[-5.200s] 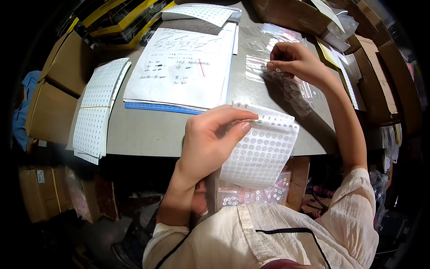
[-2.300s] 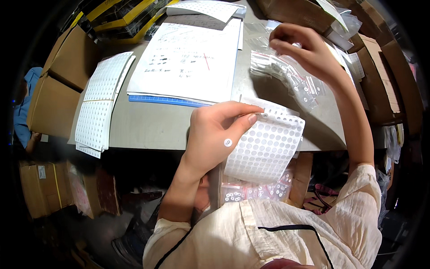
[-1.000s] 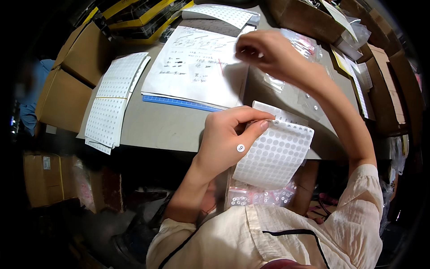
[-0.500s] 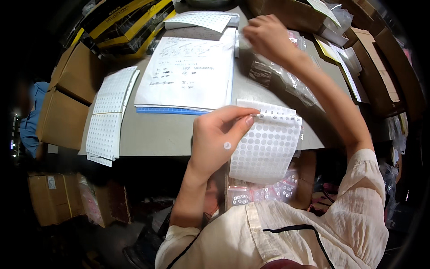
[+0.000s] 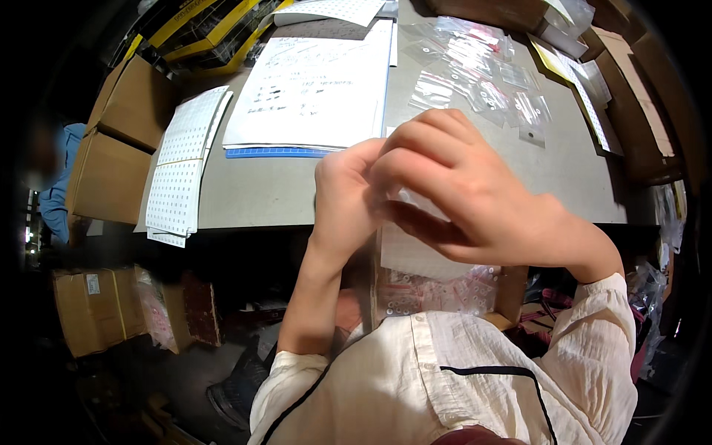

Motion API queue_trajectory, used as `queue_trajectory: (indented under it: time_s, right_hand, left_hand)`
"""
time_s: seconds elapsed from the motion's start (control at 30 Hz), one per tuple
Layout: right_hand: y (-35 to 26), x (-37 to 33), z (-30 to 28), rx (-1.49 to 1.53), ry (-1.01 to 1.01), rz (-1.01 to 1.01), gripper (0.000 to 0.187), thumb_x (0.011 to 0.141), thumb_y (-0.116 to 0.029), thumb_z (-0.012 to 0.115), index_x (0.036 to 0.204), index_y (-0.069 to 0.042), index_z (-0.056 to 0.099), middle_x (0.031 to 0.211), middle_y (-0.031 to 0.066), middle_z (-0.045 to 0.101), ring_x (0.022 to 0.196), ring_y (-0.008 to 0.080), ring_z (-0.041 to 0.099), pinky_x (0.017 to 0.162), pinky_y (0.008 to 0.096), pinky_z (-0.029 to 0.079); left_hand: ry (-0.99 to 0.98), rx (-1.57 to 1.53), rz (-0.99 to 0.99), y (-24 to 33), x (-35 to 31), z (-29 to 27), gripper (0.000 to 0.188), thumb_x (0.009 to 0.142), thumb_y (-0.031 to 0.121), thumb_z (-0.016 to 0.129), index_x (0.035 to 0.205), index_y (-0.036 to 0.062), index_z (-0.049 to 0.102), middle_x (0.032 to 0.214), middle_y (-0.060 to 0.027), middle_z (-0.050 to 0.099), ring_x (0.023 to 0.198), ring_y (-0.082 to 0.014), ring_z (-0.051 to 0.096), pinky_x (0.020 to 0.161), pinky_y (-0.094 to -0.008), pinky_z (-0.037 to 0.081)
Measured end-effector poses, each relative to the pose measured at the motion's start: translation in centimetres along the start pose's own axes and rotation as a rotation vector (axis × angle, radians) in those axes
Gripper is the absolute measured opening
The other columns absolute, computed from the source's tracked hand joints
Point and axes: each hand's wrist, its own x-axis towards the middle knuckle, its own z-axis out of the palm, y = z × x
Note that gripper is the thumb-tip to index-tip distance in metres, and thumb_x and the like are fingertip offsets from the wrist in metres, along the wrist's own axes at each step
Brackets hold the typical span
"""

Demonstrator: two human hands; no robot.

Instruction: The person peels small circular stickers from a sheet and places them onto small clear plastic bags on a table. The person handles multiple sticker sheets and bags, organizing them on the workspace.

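Observation:
My left hand (image 5: 345,196) is closed at the top of a white sheet of round stickers (image 5: 419,256), its fingertips hidden behind the other hand. Below the hands hangs the lower part of that sheet. My right hand (image 5: 471,196) is brought over against the left fingers with its own fingers curled. A clear, shiny bit shows between the hands, too blurred to name. Under the sheet, close to my body, an open cardboard box (image 5: 510,293) holds small clear bags (image 5: 437,291) with little ring-shaped pieces.
Clear zip bags (image 5: 482,78) lie scattered at the table's far right. Handwritten papers (image 5: 311,96) rest on a blue board (image 5: 274,153). Left of them is a banded stack of sticker sheets (image 5: 180,163). Cardboard boxes (image 5: 111,182) flank the table, with a black-and-yellow box (image 5: 211,33) behind.
My right hand has come back from the bags at the far right to meet my left hand. The view has shifted slightly, and the round sticker on my left hand no longer shows.

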Motion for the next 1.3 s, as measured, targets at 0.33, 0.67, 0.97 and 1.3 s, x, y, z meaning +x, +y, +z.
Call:
queue_trajectory:
  time_s: [0.33, 0.67, 0.97, 1.3]
  right_hand:
    - [-0.5, -2.2, -1.7, 0.038, 0.175, -0.092, 0.025, 0.072, -0.002, 0.075, 0.095, -0.004, 0.064, 0.098, 0.0118, 0.06, 0.089, 0.0302, 0.058, 0.083, 0.0388, 0.047]
    - [2.7, -9.0, -7.4, 0.278, -0.323, 0.742, 0.023, 0.088, -0.019, 0.067, 0.093, 0.003, 0.064, 0.082, 0.0063, 0.063, 0.075, 0.0146, 0.057, 0.07, 0.0301, 0.049]
    - [3.2, -9.1, -5.3, -0.146, -0.321, 0.616, 0.03, 0.082, -0.019, 0.078, 0.088, 0.004, 0.06, 0.077, 0.0184, 0.065, 0.072, 0.038, 0.063, 0.064, 0.0445, 0.049]
    - [1.3, -9.3, -8.0, 0.2, -0.188, 0.645, 0.027, 0.09, -0.022, 0.079, 0.096, 0.0, 0.065, 0.083, 0.0079, 0.067, 0.076, 0.0161, 0.063, 0.067, 0.0313, 0.049]
  left_hand:
    - [0.076, -0.165, -0.144, 0.6, 0.0, 1.2, 0.02, 0.089, 0.004, 0.074, 0.107, -0.0046, 0.076, 0.082, 0.0006, 0.069, 0.072, -0.0034, 0.056, 0.062, -0.0203, 0.044]
    - [0.131, -0.328, -0.134, 1.7, -3.5, -2.3, 0.023, 0.089, 0.003, 0.067, 0.108, -0.0059, 0.075, 0.1, -0.0122, 0.075, 0.089, -0.013, 0.065, 0.087, -0.0244, 0.045]
    - [0.229, -0.321, -0.109, 1.5, -5.7, -4.2, 0.024, 0.088, 0.003, 0.069, 0.108, -0.0084, 0.074, 0.093, -0.0099, 0.073, 0.082, -0.0109, 0.06, 0.08, -0.0226, 0.042]
    - [0.089, -0.168, -0.115, 3.7, -4.2, -0.9, 0.019, 0.088, 0.002, 0.069, 0.105, -0.005, 0.077, 0.086, -0.0054, 0.073, 0.077, -0.0083, 0.059, 0.07, -0.0204, 0.042]
